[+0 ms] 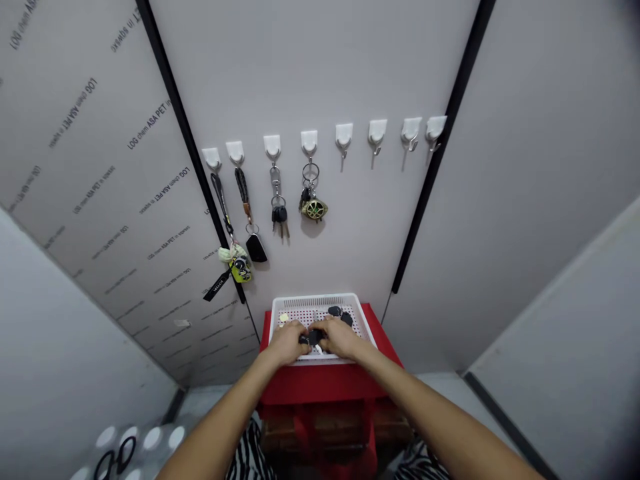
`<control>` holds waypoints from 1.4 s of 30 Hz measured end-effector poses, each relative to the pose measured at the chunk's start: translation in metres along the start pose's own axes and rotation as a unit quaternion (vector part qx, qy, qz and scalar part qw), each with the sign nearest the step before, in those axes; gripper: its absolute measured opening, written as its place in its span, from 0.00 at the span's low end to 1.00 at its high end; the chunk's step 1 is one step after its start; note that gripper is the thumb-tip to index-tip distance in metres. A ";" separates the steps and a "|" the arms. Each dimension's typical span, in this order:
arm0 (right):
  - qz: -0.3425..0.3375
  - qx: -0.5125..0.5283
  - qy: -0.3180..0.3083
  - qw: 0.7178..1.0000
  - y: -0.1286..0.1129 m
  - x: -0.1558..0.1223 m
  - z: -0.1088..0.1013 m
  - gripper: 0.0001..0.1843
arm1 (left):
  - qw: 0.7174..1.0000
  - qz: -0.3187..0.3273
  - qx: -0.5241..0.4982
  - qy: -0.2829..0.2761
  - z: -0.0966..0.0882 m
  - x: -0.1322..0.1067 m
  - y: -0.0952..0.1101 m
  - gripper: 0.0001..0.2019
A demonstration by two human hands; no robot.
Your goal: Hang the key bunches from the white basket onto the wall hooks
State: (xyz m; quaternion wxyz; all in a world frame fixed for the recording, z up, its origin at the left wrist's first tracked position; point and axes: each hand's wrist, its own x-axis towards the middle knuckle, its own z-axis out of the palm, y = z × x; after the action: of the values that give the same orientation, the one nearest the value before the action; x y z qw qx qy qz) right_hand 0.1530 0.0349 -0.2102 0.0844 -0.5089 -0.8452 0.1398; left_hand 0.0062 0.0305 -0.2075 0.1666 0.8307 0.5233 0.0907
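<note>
Both hands are inside a white plastic basket (pixel 316 299) on a red cover. My left hand (pixel 289 342) is closed with its fingertips at the left side of a bunch of black-headed keys (pixel 315 337). From the other side, the curled fingers of my right hand (pixel 336 335) grip the same keys. Fingers hide part of the bunch. Behind my right hand lie a dark key fob (pixel 335 311) and another black item (pixel 347 319). A small pale yellow piece (pixel 284 318) rests in the basket's back left.
Several white hooks (pixel 344 135) line the wall. The left ones bear strapped charms (pixel 235 263), a black fob (pixel 257 248), keys (pixel 280 217) and a keyring with a green-gold charm (pixel 315 209). Black scissors (pixel 115 460) lie on white-capped bottles (pixel 153 438) at lower left.
</note>
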 end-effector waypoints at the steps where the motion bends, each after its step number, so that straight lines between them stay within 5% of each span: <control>1: -0.001 -0.009 -0.006 1.000 -0.001 0.001 -0.001 0.19 | 1.000 0.001 -0.010 -0.009 0.000 0.001 -0.001 0.15; 6: 0.080 -0.048 -0.009 0.996 0.001 -0.001 -0.013 0.18 | 0.996 0.009 -0.084 -0.035 -0.008 0.005 -0.007 0.13; 9: 0.107 -0.037 0.015 0.993 0.005 -0.005 -0.018 0.17 | 0.979 -0.037 -0.201 0.024 -0.013 0.008 -0.009 0.14; 14: 0.018 0.158 0.100 0.982 -0.005 -0.005 -0.015 0.20 | 0.892 -0.084 -0.435 0.094 -0.017 0.013 -0.007 0.11; 19: -0.018 0.415 0.053 0.908 -0.014 -0.002 -0.014 0.16 | 0.784 -0.096 -0.600 0.125 -0.024 0.012 0.003 0.10; 23: 0.009 0.488 0.071 0.870 -0.013 -0.002 -0.018 0.06 | 0.746 -0.098 -0.651 0.104 -0.031 0.010 0.010 0.13; 28: -0.011 0.553 0.071 0.830 -0.016 -0.004 -0.029 0.10 | 0.740 -0.061 -0.666 0.069 -0.036 0.010 0.018 0.15; 33: 0.034 0.514 0.075 0.854 -0.015 -0.007 -0.039 0.04 | 0.766 -0.068 -0.628 0.117 -0.042 0.011 0.018 0.12; 38: 0.050 0.473 0.106 0.873 -0.007 -0.009 -0.058 0.06 | 0.809 -0.076 -0.558 0.165 -0.051 0.015 0.013 0.09; 42: 0.057 0.459 0.127 0.877 -0.006 -0.008 -0.091 0.07 | 0.872 -0.017 -0.454 0.183 -0.067 0.019 0.034 0.07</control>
State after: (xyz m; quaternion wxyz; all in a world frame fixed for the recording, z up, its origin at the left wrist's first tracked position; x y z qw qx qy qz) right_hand 0.1774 0.0388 -0.1220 0.4073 -0.4734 -0.6377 0.4509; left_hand 0.0213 0.0457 -0.1336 0.4280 0.6229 0.4599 0.4662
